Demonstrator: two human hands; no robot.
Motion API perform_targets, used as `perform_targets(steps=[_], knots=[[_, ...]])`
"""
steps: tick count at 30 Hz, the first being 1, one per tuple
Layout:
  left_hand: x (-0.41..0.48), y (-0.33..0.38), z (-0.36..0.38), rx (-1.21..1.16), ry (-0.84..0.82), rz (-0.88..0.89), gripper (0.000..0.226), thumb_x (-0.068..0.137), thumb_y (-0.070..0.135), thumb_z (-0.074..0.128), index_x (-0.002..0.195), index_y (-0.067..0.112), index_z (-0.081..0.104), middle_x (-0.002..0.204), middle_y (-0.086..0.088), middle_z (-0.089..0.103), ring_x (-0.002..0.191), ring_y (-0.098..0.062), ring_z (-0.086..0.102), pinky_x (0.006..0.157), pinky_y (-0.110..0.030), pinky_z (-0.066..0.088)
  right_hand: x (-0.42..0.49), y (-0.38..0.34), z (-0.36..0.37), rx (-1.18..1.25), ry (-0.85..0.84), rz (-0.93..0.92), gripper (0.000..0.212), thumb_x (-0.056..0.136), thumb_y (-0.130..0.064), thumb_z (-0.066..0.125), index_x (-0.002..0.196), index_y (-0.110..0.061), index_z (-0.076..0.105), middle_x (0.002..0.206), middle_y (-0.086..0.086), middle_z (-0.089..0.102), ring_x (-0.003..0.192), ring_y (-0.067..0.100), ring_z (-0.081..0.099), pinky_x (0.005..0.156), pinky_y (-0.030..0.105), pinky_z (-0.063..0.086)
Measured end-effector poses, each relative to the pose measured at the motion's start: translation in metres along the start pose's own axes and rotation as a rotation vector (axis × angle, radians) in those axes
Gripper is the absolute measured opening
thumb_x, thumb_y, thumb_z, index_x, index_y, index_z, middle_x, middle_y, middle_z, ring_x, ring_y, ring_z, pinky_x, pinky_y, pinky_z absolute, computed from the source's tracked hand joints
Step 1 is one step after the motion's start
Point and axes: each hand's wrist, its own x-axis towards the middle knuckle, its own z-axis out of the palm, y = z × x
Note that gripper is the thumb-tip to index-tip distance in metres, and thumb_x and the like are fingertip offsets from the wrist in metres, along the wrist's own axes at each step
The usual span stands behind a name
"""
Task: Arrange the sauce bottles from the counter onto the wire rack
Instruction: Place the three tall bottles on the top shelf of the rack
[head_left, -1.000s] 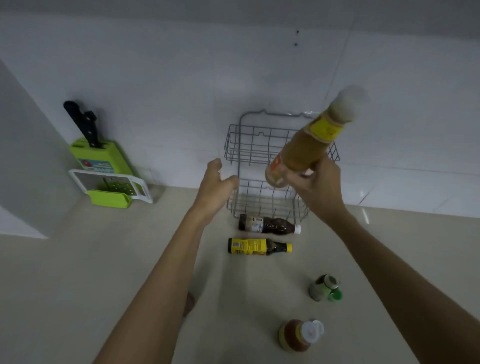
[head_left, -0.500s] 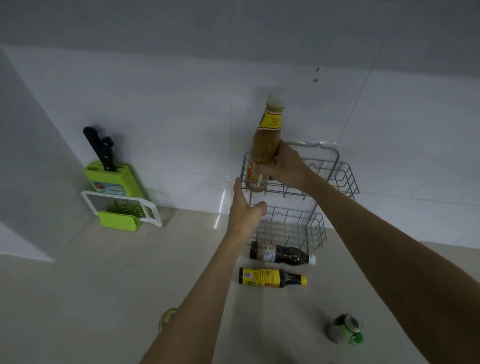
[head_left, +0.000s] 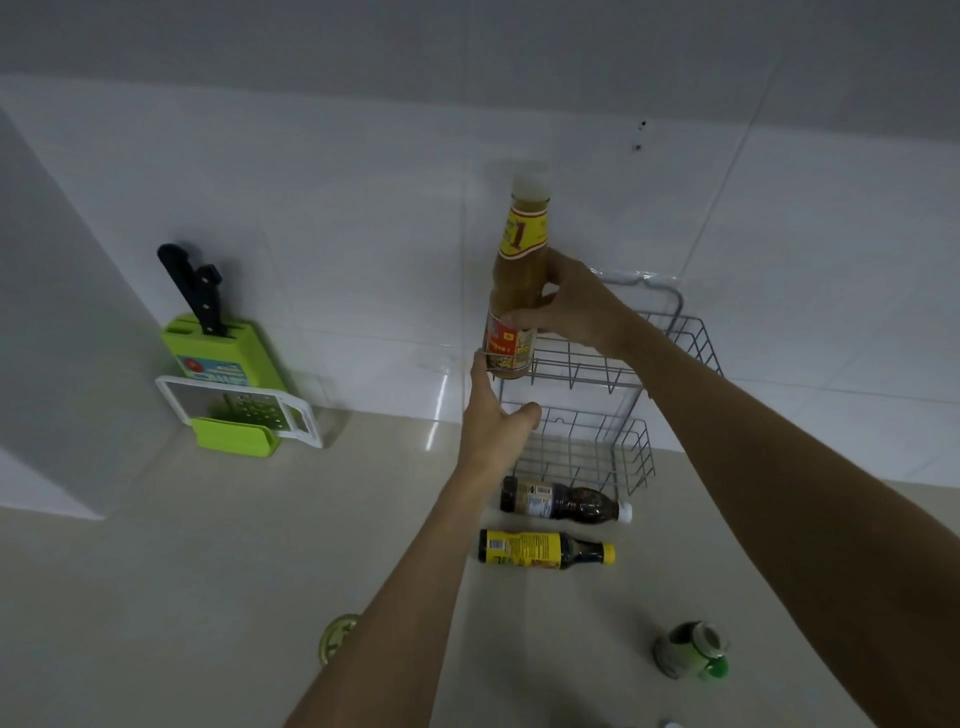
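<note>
A grey two-tier wire rack (head_left: 670, 338) stands against the tiled wall. My right hand (head_left: 566, 306) grips a tall yellowish sauce bottle (head_left: 517, 275) with a white cap, upright, its base in the left end of the upper tier. My left hand (head_left: 493, 421) holds the rack's left edge, thumb on the lower tier's rim. On the counter in front lie a dark bottle with a white cap (head_left: 563, 503) and a dark bottle with a yellow label and cap (head_left: 543, 549). A small green-capped bottle (head_left: 691, 650) stands nearer me on the right.
A green knife block (head_left: 218, 353) with black-handled knives and a white-framed grater (head_left: 244, 410) stands left against the wall. A small round green object (head_left: 335, 629) lies on the counter beside my left forearm. A white wall panel juts out at far left.
My right hand swung the yellowish bottle from tilted at the right to upright at the rack's upper left, then lowered it a little. My left hand slid up the rack's left side.
</note>
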Motion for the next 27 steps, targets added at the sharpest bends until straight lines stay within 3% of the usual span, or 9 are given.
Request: perform_targets(steps=[5, 11, 14, 17, 18, 20, 22, 24, 27], knots=[[0.001, -0.001, 0.001, 0.011, -0.01, -0.012, 0.094, 0.087, 0.006, 0.06, 0.155, 0.033, 0.002, 0.16, 0.002, 0.023, 0.143, -0.027, 0.031, 0.114, -0.04, 0.03, 0.0, 0.006, -0.004, 0.203, -0.131, 0.099, 0.064, 0.076, -0.001, 0.074, 0.129, -0.015, 0.042, 0.124, 0.005, 0.057, 0.114, 0.023, 0.06, 0.096, 0.05, 0.052], [0.002, -0.003, 0.001, 0.056, -0.012, 0.016, 0.095, 0.084, 0.007, 0.061, 0.154, 0.036, 0.004, 0.156, 0.001, 0.032, 0.129, -0.026, 0.047, 0.106, -0.037, 0.043, -0.003, 0.01, 0.013, 0.216, 0.013, 0.078, 0.069, 0.066, -0.032, 0.084, 0.125, -0.022, 0.05, 0.12, 0.0, 0.061, 0.112, 0.022, 0.06, 0.092, 0.047, 0.054], [0.003, -0.004, 0.0, 0.082, -0.015, 0.029, 0.097, 0.08, 0.01, 0.061, 0.152, 0.039, 0.005, 0.154, -0.001, 0.035, 0.125, -0.027, 0.05, 0.103, -0.042, 0.047, -0.004, 0.011, 0.018, 0.194, 0.043, 0.085, 0.06, 0.072, -0.03, 0.08, 0.124, -0.024, 0.052, 0.119, 0.0, 0.061, 0.113, 0.024, 0.06, 0.097, 0.051, 0.051], [0.006, -0.008, -0.002, 0.096, -0.016, 0.039, 0.101, 0.07, 0.02, 0.06, 0.152, 0.042, 0.005, 0.15, -0.007, 0.04, 0.128, -0.034, 0.049, 0.105, -0.052, 0.045, -0.012, 0.006, 0.022, 0.141, -0.007, 0.068, 0.066, 0.077, -0.032, 0.078, 0.131, -0.018, 0.042, 0.126, 0.002, 0.058, 0.116, 0.017, 0.057, 0.101, 0.04, 0.049], [0.007, -0.011, -0.002, 0.108, -0.014, 0.037, 0.102, 0.07, 0.021, 0.06, 0.152, 0.043, 0.004, 0.151, -0.007, 0.04, 0.129, -0.034, 0.049, 0.105, -0.053, 0.044, -0.02, 0.005, 0.025, 0.141, 0.06, 0.02, 0.066, 0.079, -0.032, 0.076, 0.132, -0.017, 0.039, 0.131, 0.003, 0.055, 0.119, 0.014, 0.054, 0.101, 0.033, 0.047], [0.005, -0.017, -0.003, 0.125, 0.006, 0.015, 0.101, 0.078, 0.016, 0.063, 0.153, 0.039, -0.002, 0.158, -0.005, 0.03, 0.135, -0.034, 0.043, 0.11, -0.052, 0.039, -0.045, 0.011, 0.033, 0.132, 0.396, -0.108, 0.055, 0.086, -0.025, 0.069, 0.132, -0.015, 0.04, 0.131, 0.002, 0.054, 0.117, 0.011, 0.053, 0.096, 0.023, 0.047], [0.001, -0.03, 0.001, 0.119, 0.091, 0.005, 0.094, 0.088, 0.008, 0.062, 0.155, 0.027, -0.001, 0.163, -0.002, 0.018, 0.144, -0.028, 0.032, 0.119, -0.04, 0.023, -0.078, 0.033, 0.038, 0.08, 0.648, -0.196, 0.031, 0.09, -0.014, 0.061, 0.119, -0.011, 0.05, 0.11, 0.001, 0.062, 0.1, 0.009, 0.061, 0.085, 0.022, 0.053], [-0.006, -0.047, 0.011, 0.169, 0.161, 0.004, 0.078, 0.092, 0.004, 0.058, 0.155, 0.015, 0.012, 0.162, -0.001, 0.02, 0.147, -0.02, 0.024, 0.109, -0.019, 0.014, -0.111, 0.07, 0.041, -0.096, 0.528, -0.134, 0.016, 0.092, -0.009, 0.057, 0.107, -0.011, 0.056, 0.094, -0.002, 0.066, 0.085, 0.006, 0.063, 0.076, 0.022, 0.056], [-0.015, -0.088, 0.027, 0.356, 0.076, 0.024, 0.053, 0.093, 0.002, 0.054, 0.143, 0.01, 0.038, 0.147, -0.006, 0.041, 0.138, -0.023, 0.038, 0.106, -0.017, 0.023, -0.143, 0.138, 0.048, -0.444, 0.134, 0.141, 0.021, 0.089, -0.009, 0.057, 0.109, -0.013, 0.061, 0.107, 0.005, 0.069, 0.095, 0.016, 0.064, 0.084, 0.034, 0.056]])
